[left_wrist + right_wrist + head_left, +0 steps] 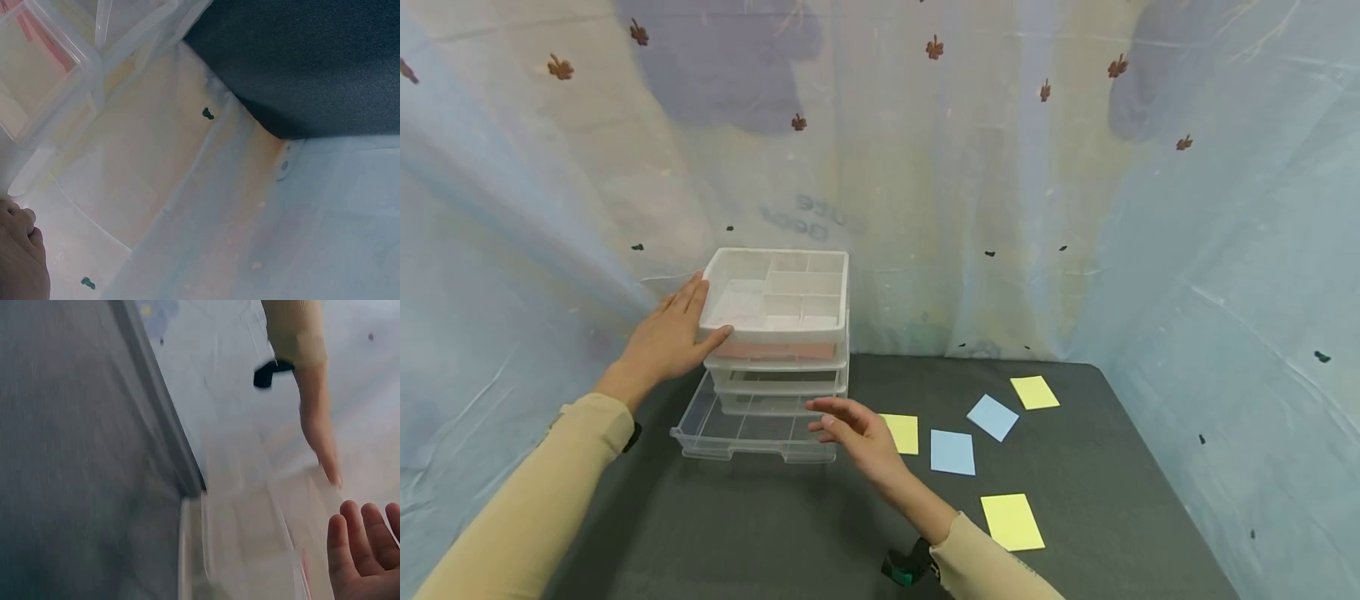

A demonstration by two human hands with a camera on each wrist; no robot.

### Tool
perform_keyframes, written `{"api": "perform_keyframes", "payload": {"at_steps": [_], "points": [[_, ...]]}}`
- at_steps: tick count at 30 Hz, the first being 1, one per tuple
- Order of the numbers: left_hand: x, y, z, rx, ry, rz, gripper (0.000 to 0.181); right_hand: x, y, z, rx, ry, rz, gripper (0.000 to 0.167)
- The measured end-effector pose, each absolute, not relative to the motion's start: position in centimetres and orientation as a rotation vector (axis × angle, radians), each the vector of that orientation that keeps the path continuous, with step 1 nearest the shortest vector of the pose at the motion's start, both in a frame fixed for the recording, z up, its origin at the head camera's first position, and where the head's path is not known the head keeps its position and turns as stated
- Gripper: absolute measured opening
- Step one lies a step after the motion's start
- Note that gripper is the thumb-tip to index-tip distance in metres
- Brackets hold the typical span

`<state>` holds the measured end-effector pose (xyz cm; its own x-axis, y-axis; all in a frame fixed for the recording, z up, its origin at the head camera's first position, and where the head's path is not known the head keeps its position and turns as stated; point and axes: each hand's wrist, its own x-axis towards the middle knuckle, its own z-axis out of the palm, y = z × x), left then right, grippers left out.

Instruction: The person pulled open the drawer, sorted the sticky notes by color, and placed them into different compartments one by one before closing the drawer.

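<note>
A small plastic drawer organizer [841, 354] stands at the back left of the table, with a white compartment tray [805, 283] on top. Its clear bottom drawer [752, 429] is pulled out furthest, and the drawers above stick out less. My left hand [670, 337] rests against the tray's left side, fingers straight and thumb at the front corner; only part of that hand [22, 256] shows in the left wrist view. In front of the bottom drawer's right side, my right hand [865, 442] hovers with loosely bent fingers, holding nothing. The right wrist view is blurred.
Yellow sticky notes [1012, 522] and blue sticky notes [952, 452] lie scattered on the right half of the dark table [1112, 500]. A patterned curtain [910, 208] hangs behind and along both sides.
</note>
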<state>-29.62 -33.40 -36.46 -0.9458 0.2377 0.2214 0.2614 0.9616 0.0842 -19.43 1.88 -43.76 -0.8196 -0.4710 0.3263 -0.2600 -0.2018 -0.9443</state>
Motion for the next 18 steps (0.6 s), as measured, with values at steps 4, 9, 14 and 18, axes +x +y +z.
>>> {"api": "perform_keyframes", "payload": {"at_steps": [4, 9, 14, 18], "points": [[-29.5, -33.3, -36.4, -0.375, -2.904, -0.150, 0.101, -20.7, 4.0, -44.0, -0.882, 2.065, -2.138, 0.033], [-29.4, -33.1, -36.2, -0.380, -2.912, -0.160, 0.100, -22.5, 6.7, -44.8, -0.782, 2.311, -2.047, 0.033], [-29.5, -33.2, -36.3, -0.379, -2.910, -0.167, 0.100, -24.7, 9.4, -46.5, -0.752, 2.561, -1.884, 0.035], [-29.5, -33.3, -36.4, -0.376, -2.912, -0.170, 0.100, -26.3, 11.2, -48.1, -0.713, 2.667, -1.770, 0.035]]}}
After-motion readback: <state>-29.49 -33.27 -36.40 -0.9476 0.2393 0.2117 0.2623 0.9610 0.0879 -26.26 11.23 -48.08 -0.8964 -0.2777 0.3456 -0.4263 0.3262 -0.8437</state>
